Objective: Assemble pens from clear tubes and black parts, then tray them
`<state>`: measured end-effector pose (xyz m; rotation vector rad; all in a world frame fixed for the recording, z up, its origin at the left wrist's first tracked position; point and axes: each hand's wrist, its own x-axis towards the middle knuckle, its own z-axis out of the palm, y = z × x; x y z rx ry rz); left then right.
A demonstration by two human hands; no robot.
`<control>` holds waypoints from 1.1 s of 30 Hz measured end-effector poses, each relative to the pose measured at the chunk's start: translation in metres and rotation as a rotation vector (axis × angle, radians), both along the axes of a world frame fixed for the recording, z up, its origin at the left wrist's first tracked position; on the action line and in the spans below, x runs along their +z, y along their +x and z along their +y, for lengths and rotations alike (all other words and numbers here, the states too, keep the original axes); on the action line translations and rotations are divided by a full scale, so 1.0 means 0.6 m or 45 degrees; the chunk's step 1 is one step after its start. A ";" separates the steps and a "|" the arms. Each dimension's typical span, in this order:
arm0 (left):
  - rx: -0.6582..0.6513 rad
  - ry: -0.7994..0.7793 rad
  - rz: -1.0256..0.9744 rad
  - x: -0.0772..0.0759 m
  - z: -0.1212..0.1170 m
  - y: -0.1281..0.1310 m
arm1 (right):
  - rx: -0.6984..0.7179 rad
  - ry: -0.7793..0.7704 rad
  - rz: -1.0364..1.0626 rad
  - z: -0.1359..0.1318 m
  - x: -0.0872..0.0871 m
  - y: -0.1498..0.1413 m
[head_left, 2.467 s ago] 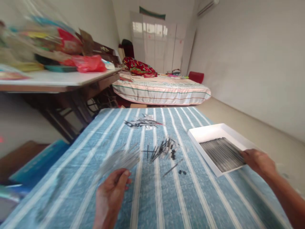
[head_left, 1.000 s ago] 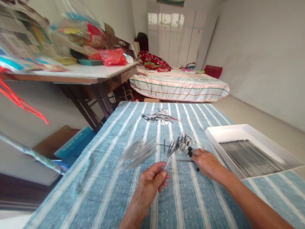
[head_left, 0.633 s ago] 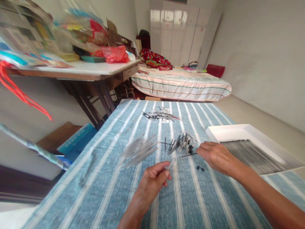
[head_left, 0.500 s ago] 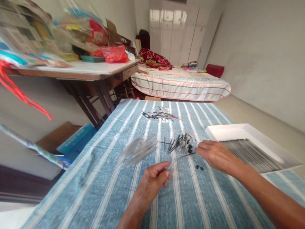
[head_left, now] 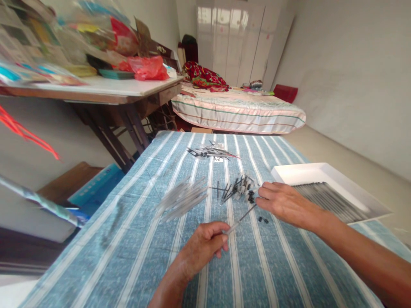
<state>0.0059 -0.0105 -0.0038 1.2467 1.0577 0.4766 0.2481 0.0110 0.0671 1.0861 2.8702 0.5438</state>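
Note:
My left hand [head_left: 208,241] pinches the lower end of a thin, clear plastic tube [head_left: 233,228], held slantwise above the cloth. Between my right hand's [head_left: 272,199] fingertips is the upper end of a slim dark rod [head_left: 248,212]. The rod lines up with the tube and meets its upper end; how far it reaches inside is too small to tell. A heap of short black and clear pieces [head_left: 239,188] lies just beyond my right fingers. Small black caps [head_left: 263,220] rest on the cloth below that hand. Left of the heap lies a bundle of clear tubes [head_left: 184,199].
A white box [head_left: 324,171] on the right holds a row of dark, slender sticks [head_left: 330,200]. Farther back on the striped cloth [head_left: 144,239] is a pile of thin sticks [head_left: 212,151]. A cluttered side table [head_left: 128,92] stands left, a bed [head_left: 240,111] behind.
The rod and tube have come into a straighter, steeper line, with the rod's end now at the tube. Both hands keep their grip, and the whole view has shifted slightly.

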 end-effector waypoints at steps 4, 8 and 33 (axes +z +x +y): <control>-0.089 -0.037 -0.045 0.000 0.003 -0.007 | 0.038 -0.081 0.062 0.002 0.000 0.008; -0.181 -0.029 -0.070 0.002 0.003 -0.012 | 0.062 -0.207 0.140 0.000 -0.002 0.013; 0.030 -0.007 -0.487 0.008 -0.008 -0.001 | -0.707 -0.708 0.856 -0.028 -0.126 0.026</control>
